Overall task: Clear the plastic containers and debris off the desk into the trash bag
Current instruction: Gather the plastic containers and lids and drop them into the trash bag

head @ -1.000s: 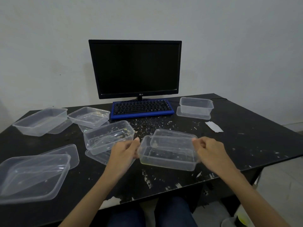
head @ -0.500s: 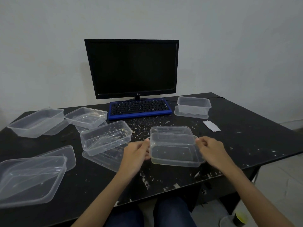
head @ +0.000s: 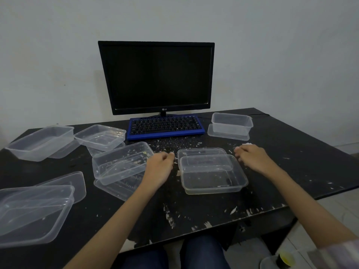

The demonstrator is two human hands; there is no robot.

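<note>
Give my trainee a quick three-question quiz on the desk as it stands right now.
1. True or false: the left hand and right hand grip the container between them.
2. Multiple choice: the blue keyboard lies (A) in front of the monitor, (B) inside a container, (C) on the floor.
3. Fill in: the far-right container stands on a flat clear ____.

Key: 1 false, both hands sit beside it, apart from its walls. 2 A. 3 lid.
</note>
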